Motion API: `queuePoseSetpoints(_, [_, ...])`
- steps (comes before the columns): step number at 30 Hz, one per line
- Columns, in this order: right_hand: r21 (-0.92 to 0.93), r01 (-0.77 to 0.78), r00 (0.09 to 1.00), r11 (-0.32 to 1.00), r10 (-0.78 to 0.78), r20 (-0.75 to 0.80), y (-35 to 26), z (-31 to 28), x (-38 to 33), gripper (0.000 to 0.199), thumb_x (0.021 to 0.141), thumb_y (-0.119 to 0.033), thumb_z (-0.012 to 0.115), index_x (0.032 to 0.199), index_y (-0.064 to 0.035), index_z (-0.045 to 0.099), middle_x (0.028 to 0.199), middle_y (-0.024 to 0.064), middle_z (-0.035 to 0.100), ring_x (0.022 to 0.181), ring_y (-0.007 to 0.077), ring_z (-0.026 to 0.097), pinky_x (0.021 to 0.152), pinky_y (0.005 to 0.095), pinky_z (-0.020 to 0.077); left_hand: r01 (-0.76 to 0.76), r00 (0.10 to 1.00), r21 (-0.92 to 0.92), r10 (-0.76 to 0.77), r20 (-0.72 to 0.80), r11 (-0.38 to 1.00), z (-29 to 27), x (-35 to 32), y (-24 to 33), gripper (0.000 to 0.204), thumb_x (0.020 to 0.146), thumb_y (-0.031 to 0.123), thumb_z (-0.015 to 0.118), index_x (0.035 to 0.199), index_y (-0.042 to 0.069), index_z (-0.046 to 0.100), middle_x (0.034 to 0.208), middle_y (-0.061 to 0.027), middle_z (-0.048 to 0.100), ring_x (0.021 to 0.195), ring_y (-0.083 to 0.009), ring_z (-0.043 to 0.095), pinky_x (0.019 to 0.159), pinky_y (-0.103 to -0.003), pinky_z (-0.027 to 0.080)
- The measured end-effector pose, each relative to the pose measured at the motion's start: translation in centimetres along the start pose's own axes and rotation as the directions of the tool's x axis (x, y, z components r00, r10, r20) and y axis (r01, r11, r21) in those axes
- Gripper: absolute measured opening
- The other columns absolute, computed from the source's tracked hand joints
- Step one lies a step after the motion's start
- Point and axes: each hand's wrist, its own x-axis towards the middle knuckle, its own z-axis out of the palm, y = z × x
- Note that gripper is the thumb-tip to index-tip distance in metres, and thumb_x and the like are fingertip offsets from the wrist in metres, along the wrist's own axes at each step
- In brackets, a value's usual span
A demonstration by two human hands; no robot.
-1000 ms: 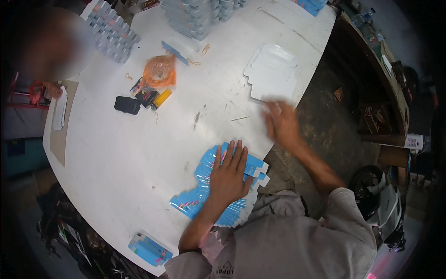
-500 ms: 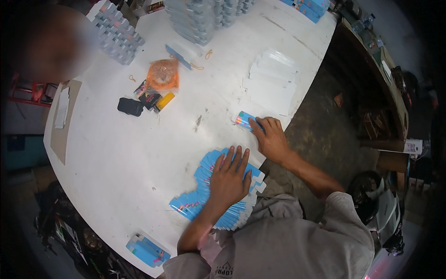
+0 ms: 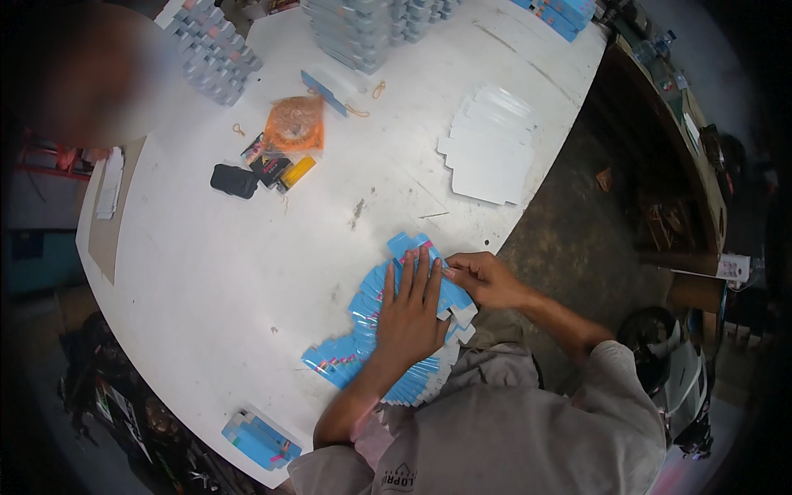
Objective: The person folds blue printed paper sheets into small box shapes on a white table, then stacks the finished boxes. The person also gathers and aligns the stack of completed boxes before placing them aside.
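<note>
Flattened blue cartons (image 3: 363, 309) lie overlapped in a curved fan at the table edge before me. My left hand (image 3: 408, 318) rests flat on them, its fingers stretched out toward the far side. Under its fingertips, one blue carton (image 3: 402, 243) sits at the far end of the fan. My right hand (image 3: 487, 280) is closed at that carton's right side, thumb and fingers pinched on its edge. Beyond my right hand, several white flat carton blanks (image 3: 491, 161) are spread with their plain sides up.
Tall stacks of pale cartons (image 3: 346, 37) stand at the far side. An orange plastic packet (image 3: 294, 124), a black case (image 3: 233, 181) and a yellow box (image 3: 298, 172) lie left of centre. Blue cartons (image 3: 262, 441) sit at the near left edge. Another person is at the far left.
My right hand has come nearer from beside the white blanks, bringing a bent blue carton onto the fan's far end. My left hand has stayed nearly in place.
</note>
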Motion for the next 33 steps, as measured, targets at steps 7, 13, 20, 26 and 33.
queuePoseSetpoints(7, [-0.136, 0.092, 0.993, 0.986, -0.08, 0.091, -0.3, 0.0, -1.8, 0.02, 0.094, -0.004, 0.066, 0.112, 0.0012, 0.071, 0.089, 0.0271, 0.07, 0.074, 0.0422, 0.068, 0.067, 0.0456, 0.0519, -0.09, 0.994, 0.166, 0.079, 0.074, 0.982, 0.4, -0.1, 0.0, 0.087, 0.087, 0.032, 0.068, 0.157, -0.01, 0.035, 0.167, -0.0278, 0.03, 0.156, -0.0509, 0.023, 0.123, -0.073, 0.012])
queuePoseSetpoints(13, [-0.694, 0.146, 0.794, 0.705, -0.502, -0.343, 1.3, -3.4, 2.7, 0.035, 0.09, -0.002, 0.069, 0.125, -0.0023, 0.07, 0.104, 0.0217, 0.072, 0.091, 0.0359, 0.071, 0.077, 0.0436, 0.0559, 0.04, 0.995, 0.069, -0.046, 0.092, 0.997, -1.2, 0.3, 0.7, 0.075, 0.096, 0.04, 0.062, 0.153, -0.006, 0.046, 0.164, -0.0215, 0.04, 0.156, -0.041, 0.03, 0.125, -0.066, 0.016])
queuePoseSetpoints(20, [-0.559, 0.367, 0.821, 0.743, -0.542, -0.182, 3.9, -1.4, 2.4, 0.039, 0.094, -0.003, 0.069, 0.133, -0.0039, 0.065, 0.099, 0.0179, 0.064, 0.079, 0.0305, 0.062, 0.071, 0.0406, 0.0526, 0.075, 0.991, 0.039, -0.079, 0.112, 0.996, 0.9, -0.5, -0.2, 0.065, 0.096, 0.034, 0.062, 0.15, -0.001, 0.053, 0.16, -0.0225, 0.046, 0.151, -0.0395, 0.039, 0.125, -0.058, 0.024])
queuePoseSetpoints(26, [-0.131, -0.066, 0.998, 0.989, 0.064, -0.024, -1.7, 0.8, -0.8, 0.041, 0.094, -0.001, 0.062, 0.135, -0.0011, 0.062, 0.095, 0.0268, 0.069, 0.088, 0.0486, 0.068, 0.078, 0.0541, 0.0539, 0.008, 1.0, 0.153, -0.004, -0.022, 0.988, 0.3, 0.3, 0.4, 0.067, 0.097, 0.031, 0.06, 0.152, -0.004, 0.047, 0.163, -0.0249, 0.04, 0.154, -0.0414, 0.033, 0.124, -0.061, 0.022])
queuePoseSetpoints(33, [-0.837, 0.052, 0.681, 0.545, -0.632, -0.37, 2.1, -5.0, 5.7, 0.044, 0.09, 0.005, 0.062, 0.133, -0.0039, 0.065, 0.101, 0.0226, 0.069, 0.093, 0.0405, 0.068, 0.083, 0.0459, 0.0547, -0.021, 0.998, 0.051, 0.018, 0.065, 0.998, -0.2, 0.0, 0.1, 0.063, 0.099, 0.033, 0.059, 0.149, -0.005, 0.051, 0.159, -0.0255, 0.045, 0.152, -0.0432, 0.036, 0.125, -0.061, 0.022])
